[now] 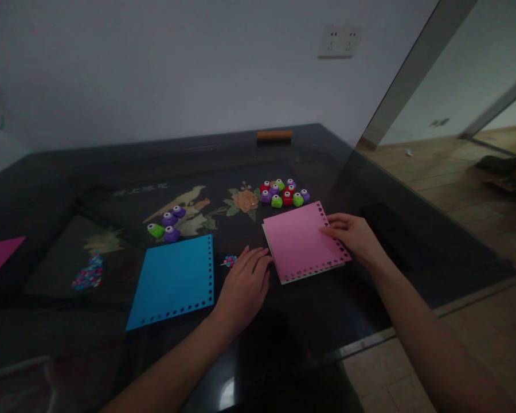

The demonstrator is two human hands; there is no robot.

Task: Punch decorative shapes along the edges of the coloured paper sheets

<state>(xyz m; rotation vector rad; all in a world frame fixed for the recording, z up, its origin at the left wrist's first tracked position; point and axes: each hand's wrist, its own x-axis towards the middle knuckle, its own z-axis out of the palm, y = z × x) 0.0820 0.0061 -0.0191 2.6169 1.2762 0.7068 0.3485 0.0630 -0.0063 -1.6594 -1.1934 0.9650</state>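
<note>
Pink paper lies on the dark table, with small shaped holes punched along its right and lower edges. A paler sheet peeks out from beneath it. My right hand pinches the pink paper's right edge between thumb and fingers. My left hand rests flat by its left edge, fingers stretched out and holding nothing I can see. Just beyond those fingers is a small heap of coloured bits. Blue paper, also punched along two edges, lies to the left of that hand.
Several red, green and purple craft punches cluster behind the pink paper. More punches stand behind the blue paper. Farther left are a larger heap of coloured bits and magenta paper. An orange-brown cylinder lies near the wall.
</note>
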